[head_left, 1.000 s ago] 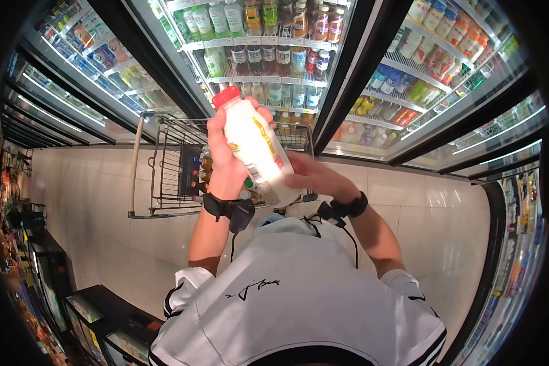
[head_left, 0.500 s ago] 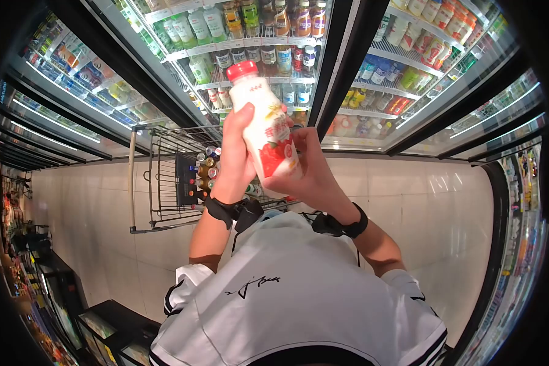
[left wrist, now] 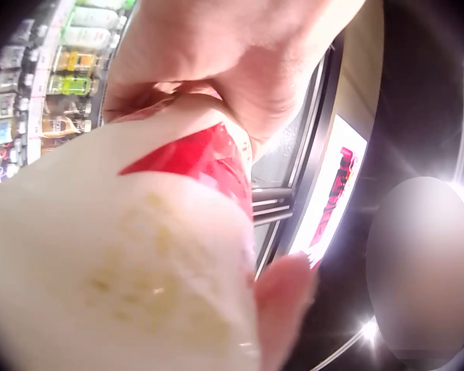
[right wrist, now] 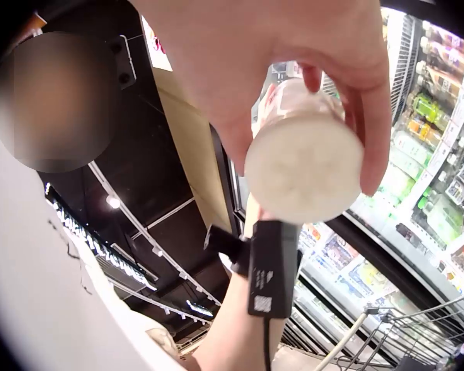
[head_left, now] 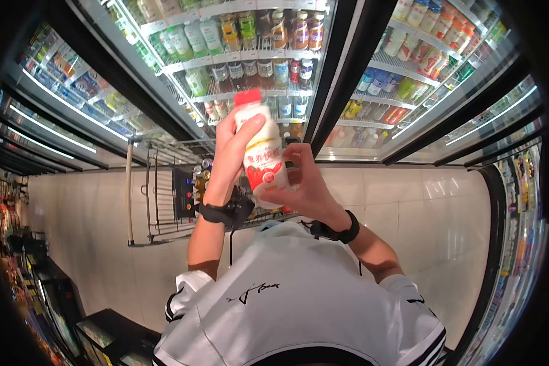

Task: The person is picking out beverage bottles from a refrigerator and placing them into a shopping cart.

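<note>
A white plastic bottle [head_left: 265,160] with a red cap [head_left: 247,97] and red fruit pictures on its label is held up in front of the chest, cap end away from the body. My left hand [head_left: 226,155] grips its upper part, with the thumb across the front below the neck. Curled round the lower end are the thumb and fingers of my right hand [head_left: 316,190]. In the right wrist view the pale round base [right wrist: 305,171] faces the camera between that hand's thumb and fingers. The left wrist view shows the white bottle side [left wrist: 131,255] very close and blurred.
A wire shopping cart [head_left: 154,204] stands ahead to the left, with several bottles [head_left: 199,183] inside. Behind it are lit fridge shelves [head_left: 226,59] full of drinks, between dark door frames [head_left: 340,73]. Dark low cases [head_left: 107,332] stand at the lower left.
The bottle has turned from its barcode side to its red-pictured front, and lately shifted a little lower in view. My right hand has gone from blurred beside it to curled round its lower end.
</note>
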Demonstrator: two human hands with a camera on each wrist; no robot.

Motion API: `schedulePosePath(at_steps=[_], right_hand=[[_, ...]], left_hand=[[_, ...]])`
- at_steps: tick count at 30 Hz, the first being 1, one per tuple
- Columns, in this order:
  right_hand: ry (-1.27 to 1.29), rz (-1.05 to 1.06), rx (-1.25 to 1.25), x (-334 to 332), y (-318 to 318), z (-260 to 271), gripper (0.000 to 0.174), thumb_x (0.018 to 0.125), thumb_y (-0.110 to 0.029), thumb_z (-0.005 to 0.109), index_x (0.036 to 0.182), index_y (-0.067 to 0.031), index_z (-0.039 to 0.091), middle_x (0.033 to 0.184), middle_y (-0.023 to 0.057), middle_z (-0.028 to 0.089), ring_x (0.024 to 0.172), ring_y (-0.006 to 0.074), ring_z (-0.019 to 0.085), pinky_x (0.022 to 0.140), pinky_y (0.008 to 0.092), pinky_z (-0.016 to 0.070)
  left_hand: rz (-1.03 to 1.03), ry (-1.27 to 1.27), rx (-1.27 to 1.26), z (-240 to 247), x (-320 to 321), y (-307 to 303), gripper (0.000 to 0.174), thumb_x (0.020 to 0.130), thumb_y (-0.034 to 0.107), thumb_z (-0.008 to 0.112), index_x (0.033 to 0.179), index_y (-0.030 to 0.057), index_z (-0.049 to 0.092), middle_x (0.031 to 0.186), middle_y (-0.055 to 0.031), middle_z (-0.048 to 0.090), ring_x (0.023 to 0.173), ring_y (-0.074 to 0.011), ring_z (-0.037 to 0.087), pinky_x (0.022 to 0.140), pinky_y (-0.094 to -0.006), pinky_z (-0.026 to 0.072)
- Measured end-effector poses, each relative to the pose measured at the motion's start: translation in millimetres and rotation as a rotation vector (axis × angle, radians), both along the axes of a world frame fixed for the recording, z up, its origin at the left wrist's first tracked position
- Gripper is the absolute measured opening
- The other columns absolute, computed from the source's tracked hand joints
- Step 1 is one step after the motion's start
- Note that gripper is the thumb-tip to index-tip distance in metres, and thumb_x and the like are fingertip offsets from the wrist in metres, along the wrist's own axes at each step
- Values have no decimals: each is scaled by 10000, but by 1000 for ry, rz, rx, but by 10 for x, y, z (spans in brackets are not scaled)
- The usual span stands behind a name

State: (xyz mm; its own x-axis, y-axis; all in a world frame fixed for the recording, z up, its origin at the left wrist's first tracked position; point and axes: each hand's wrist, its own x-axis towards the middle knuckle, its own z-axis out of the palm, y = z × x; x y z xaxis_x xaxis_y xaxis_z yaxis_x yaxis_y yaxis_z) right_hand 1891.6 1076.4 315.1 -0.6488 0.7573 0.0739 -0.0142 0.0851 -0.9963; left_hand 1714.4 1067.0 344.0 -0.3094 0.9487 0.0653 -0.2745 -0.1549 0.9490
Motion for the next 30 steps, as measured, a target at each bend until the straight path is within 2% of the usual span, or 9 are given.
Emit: schedulePosePath(at_steps=[3, 7, 13, 20, 22, 23, 26, 27, 30], right_hand=[[112, -70, 120, 49, 516, -91, 666, 731, -190, 843, 1211, -15, 416, 1133, 100, 534, 906, 189, 617, 730, 284, 511], [-91, -1021, 843, 312, 2247, 133, 644, 783, -234, 773, 1267, 12, 429, 1191, 218, 507, 1064, 358, 538, 880, 415, 445], [-247, -959, 662, 194, 3004, 340, 439, 765, -223, 725, 1090, 23, 562, 907, 213, 643, 866, 398, 623, 754, 448, 493], [-206, -944, 710, 319, 2917, 403, 301, 730, -162, 683, 938, 48, 622, 886, 252, 658, 873, 445, 621, 769, 498, 499], [-52, -988, 714, 377, 2725, 345, 336, 699, -139, 689, 1007, -5, 669, 811, 198, 671, 778, 379, 653, 701, 416, 503], [-10, -962, 633, 478, 2542, 365, 326, 685, -115, 688, 994, -12, 673, 834, 188, 687, 753, 324, 663, 702, 372, 510], [258, -838, 491, 908, 1962, 253, 315, 706, -17, 697, 1017, 5, 648, 799, -1, 645, 716, 68, 555, 646, 244, 456], [19, -836, 423, 987, 1878, 317, 360, 717, -18, 698, 1069, 9, 634, 877, 17, 662, 796, 82, 578, 707, 230, 463], [598, -798, 284, 1865, 829, 291, 426, 777, -102, 669, 1161, 62, 587, 1057, 77, 647, 971, 141, 584, 882, 266, 430]], left_hand=[[108, -70, 3, -166, -53, -118, 326, 870, 117, 700, 1149, -17, 599, 955, -50, 666, 808, -96, 620, 722, -265, 513], [167, 157, 14, -276, -63, -3, 343, 807, 63, 757, 1109, -18, 617, 928, -49, 671, 793, -104, 621, 732, -261, 508], [311, 650, -61, -493, 2, -154, 395, 677, 130, 862, 962, 16, 613, 872, -42, 627, 789, -129, 612, 729, -285, 493], [388, 1125, -3, -436, 221, -223, 486, 610, 186, 875, 1003, 10, 649, 911, -120, 617, 886, -297, 578, 826, -397, 462], [289, 923, -57, -503, 147, -136, 475, 627, 187, 873, 1012, 8, 659, 917, -114, 631, 868, -270, 603, 806, -378, 477], [242, 899, -46, -623, 40, -49, 415, 664, 97, 875, 999, -4, 652, 951, -51, 666, 833, -111, 639, 757, -267, 515], [106, 817, -27, -457, 96, 213, 400, 682, 75, 864, 1014, 0, 654, 922, -39, 680, 815, -98, 643, 759, -259, 517], [87, 757, -40, -476, 93, 231, 430, 673, 87, 861, 1035, -5, 647, 980, -45, 643, 871, -114, 626, 755, -269, 511], [-43, 903, 189, -112, 501, 890, 451, 648, 120, 859, 1027, -10, 653, 1049, -97, 570, 946, -207, 606, 807, -321, 499]])
